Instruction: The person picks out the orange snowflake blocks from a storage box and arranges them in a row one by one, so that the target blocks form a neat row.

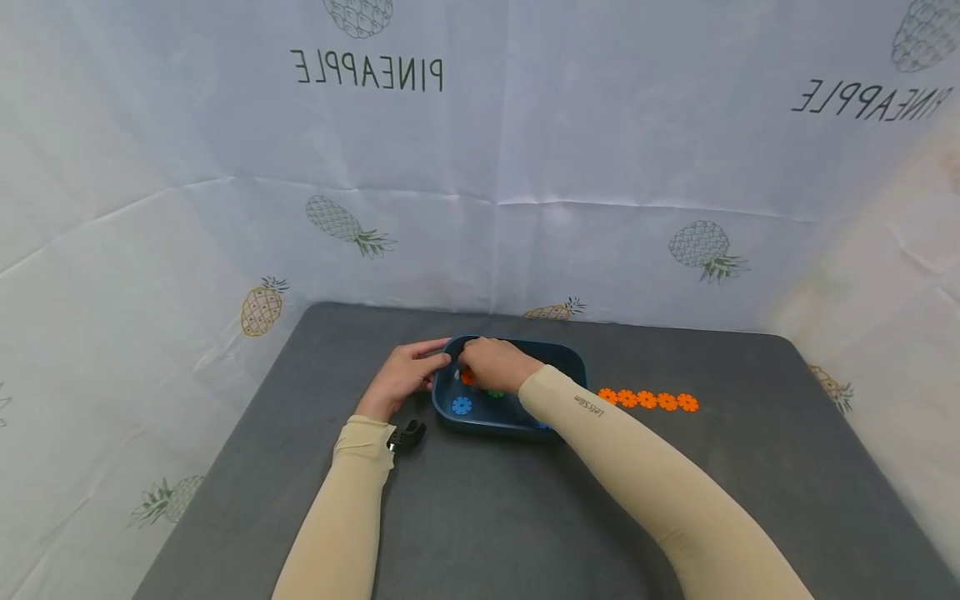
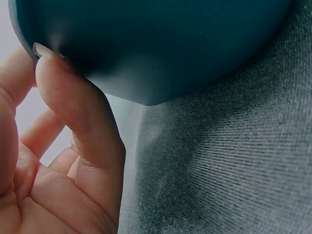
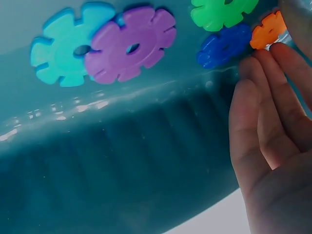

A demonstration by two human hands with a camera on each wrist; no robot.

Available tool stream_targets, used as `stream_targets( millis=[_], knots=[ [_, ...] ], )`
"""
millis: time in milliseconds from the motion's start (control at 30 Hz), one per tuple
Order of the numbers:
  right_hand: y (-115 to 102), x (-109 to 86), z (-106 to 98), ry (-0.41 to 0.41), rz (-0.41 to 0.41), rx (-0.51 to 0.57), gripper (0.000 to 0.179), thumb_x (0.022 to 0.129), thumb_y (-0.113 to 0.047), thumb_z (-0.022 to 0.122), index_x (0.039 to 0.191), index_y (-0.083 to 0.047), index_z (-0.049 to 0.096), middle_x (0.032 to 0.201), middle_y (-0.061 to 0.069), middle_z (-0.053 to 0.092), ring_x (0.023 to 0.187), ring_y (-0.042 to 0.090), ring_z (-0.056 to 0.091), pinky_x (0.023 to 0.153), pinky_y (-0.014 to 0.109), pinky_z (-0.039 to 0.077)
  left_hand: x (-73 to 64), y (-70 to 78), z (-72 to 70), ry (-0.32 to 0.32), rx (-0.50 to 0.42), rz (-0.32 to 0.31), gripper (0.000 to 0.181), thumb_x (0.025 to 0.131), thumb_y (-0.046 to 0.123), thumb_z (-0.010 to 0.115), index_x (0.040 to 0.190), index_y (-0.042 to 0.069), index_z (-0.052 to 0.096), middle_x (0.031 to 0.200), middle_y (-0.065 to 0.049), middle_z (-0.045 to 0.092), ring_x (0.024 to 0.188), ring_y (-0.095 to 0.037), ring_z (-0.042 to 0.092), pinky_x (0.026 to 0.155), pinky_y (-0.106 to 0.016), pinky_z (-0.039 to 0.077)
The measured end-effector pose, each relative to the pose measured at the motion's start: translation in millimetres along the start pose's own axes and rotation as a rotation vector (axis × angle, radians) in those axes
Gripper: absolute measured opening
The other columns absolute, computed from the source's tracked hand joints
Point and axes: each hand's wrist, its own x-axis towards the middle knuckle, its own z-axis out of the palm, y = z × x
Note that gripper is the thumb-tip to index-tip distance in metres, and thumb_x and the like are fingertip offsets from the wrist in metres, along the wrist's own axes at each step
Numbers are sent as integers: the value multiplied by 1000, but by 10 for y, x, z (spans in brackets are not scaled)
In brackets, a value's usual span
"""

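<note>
My left hand [image 1: 401,377] grips the left end of a dark teal plastic tray [image 1: 487,430]. In the left wrist view its thumb presses the tray's wall [image 2: 146,58] near the rim, with fingers on the other side. Inside the tray, my right hand [image 1: 498,363] reaches down at the left end. The right wrist view has its slightly bent fingertips beside an orange notched flower-shaped disc [image 3: 268,30]; a firm hold is not visible. Near it lie a dark blue disc [image 3: 224,46] and a green disc [image 3: 222,12]. A purple disc [image 3: 131,46] overlaps a light blue disc [image 3: 56,48].
Several orange discs [image 1: 647,399] form a row on the dark grey table [image 1: 465,517] right of the tray. A blue disc [image 1: 461,406] lies in the tray's front left. Behind the table hangs a white pineapple-print cloth [image 1: 465,150].
</note>
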Motion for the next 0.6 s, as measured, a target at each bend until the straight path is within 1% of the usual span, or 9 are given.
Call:
stream_targets(
  millis=[100,233,333,467,600],
  knots=[
    [-9,16,10,1,9,14,18,99,-14,81,117,-11,82,111,6,74,102,21,71,98,39,62,-1,9,2,6,3,-4,45,104,29,74,149,25,68,104,-12,76,76,-14,65,71,-27,58],
    [-7,12,5,-2,22,40,14,98,-15,82,112,-11,82,108,5,75,99,20,71,96,38,62,8,23,21,6,11,-4,44,104,29,74,148,26,69,100,-9,75,75,-14,64,70,-27,56],
    [-6,-2,-19,-19,23,65,12,99,-15,81,110,-11,81,106,5,75,96,19,71,94,37,62,12,30,24,-1,14,4,45,104,30,74,148,26,68,99,-8,74,75,-14,64,71,-27,56],
    [-10,-22,-47,-52,16,89,15,99,-16,81,113,-10,80,106,4,75,92,17,69,93,37,62,3,26,14,-7,11,14,46,105,29,73,150,24,67,99,-9,75,75,-14,65,71,-27,58],
    [-10,-54,-90,-73,16,82,19,98,-16,82,116,-11,81,106,2,75,91,16,68,91,36,61,-7,2,-9,-4,6,5,47,105,29,73,151,25,66,97,-10,75,74,-14,65,72,-28,59]
  ],
)
